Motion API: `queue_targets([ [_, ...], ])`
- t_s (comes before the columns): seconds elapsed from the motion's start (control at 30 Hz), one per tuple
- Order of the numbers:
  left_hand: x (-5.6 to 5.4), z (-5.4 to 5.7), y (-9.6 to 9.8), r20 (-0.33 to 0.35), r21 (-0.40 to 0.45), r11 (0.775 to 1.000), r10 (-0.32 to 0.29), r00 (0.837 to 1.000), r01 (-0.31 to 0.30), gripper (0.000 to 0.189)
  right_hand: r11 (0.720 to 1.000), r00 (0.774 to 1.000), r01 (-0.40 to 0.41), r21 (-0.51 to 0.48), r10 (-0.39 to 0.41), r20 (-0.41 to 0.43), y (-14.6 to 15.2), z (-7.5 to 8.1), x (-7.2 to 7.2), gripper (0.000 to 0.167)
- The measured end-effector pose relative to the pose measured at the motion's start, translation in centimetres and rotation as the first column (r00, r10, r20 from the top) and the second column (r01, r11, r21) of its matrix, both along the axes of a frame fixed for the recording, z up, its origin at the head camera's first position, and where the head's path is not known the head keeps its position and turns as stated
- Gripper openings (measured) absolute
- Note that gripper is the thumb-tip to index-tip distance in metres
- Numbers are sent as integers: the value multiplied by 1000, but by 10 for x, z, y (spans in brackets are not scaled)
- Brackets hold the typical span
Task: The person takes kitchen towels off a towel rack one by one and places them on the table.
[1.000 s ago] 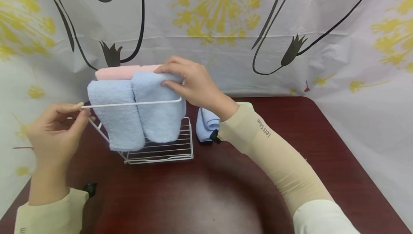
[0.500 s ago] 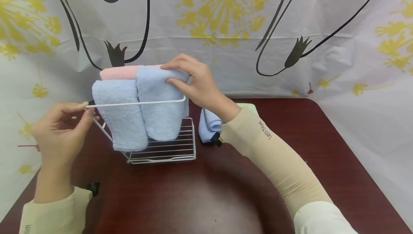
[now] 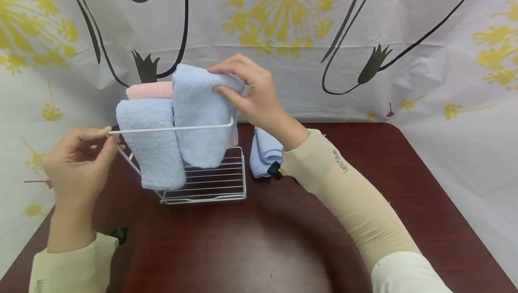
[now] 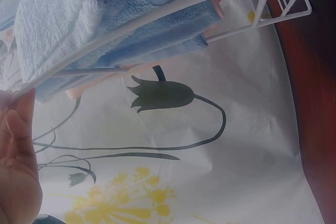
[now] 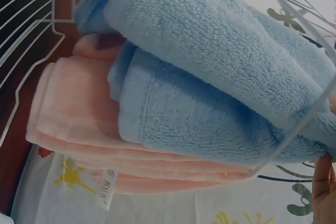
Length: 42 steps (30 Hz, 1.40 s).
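Note:
My right hand pinches the top of a folded blue towel, which stands raised above its neighbour inside the upper frame of a white wire rack. Beside it on the left a second folded blue towel hangs within the same frame. Behind both lies a folded pink towel; the right wrist view shows its stacked pink layers with a small white tag. My left hand pinches the front left corner of the rack's top bar between thumb and fingers.
A rolled blue towel lies on the dark red table to the right of the rack, partly covered by my right wrist. A patterned white sheet hangs behind the table. Slatted wires form the rack's lower shelf.
My right hand has risen and drawn the right blue towel upward, so its top stands higher than the left one. My left hand keeps its grip on the rack.

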<state>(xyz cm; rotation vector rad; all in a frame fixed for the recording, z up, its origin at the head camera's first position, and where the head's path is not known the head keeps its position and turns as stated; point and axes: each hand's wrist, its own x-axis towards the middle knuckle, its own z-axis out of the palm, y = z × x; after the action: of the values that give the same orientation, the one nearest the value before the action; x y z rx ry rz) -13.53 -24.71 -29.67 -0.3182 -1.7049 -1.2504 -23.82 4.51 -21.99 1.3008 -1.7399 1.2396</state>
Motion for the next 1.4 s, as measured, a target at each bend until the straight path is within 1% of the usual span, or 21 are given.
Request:
queue_targets([
  [0.13,1,0,0,-2,12,1000,-2,1000,2,18,999,1000,7,-36,-7,0,3,6,0,23],
  [0.27,1,-1,0,-6,22,1000,-6,1000,6,18,999,1000,18,-41,-18,15,7,8,3,23],
  [0.37,2,-1,0,-7,23,1000,-11,1000,11,18,999,999,17,-48,-16,31,8,8,5,23],
  [0.5,2,-1,0,-5,15,1000,0,1000,0,18,998,999,16,-65,-14,39,11,7,7,23],
  [0.6,2,-1,0,1,3,1000,10,1000,-10,18,997,999,21,-74,-19,31,12,6,8,24],
  [0.77,2,-1,0,0,0,1000,8,1000,-8,18,994,999,31,-107,-29,19,15,5,9,24],
  [1.07,1,1,1,-5,6,1000,6,1000,-6,18,978,998,66,-197,-63,24,23,8,8,25],
  [1.23,0,1,1,2,0,1000,11,1000,-11,18,961,993,112,-253,-100,59,28,5,9,26],
  [1.3,0,0,1,6,1,1000,9,1000,-9,18,955,992,115,-274,-98,76,29,3,10,27],
  [1.4,0,-1,0,7,6,1000,1,1000,-1,18,946,993,100,-308,-75,90,32,0,12,27],
])
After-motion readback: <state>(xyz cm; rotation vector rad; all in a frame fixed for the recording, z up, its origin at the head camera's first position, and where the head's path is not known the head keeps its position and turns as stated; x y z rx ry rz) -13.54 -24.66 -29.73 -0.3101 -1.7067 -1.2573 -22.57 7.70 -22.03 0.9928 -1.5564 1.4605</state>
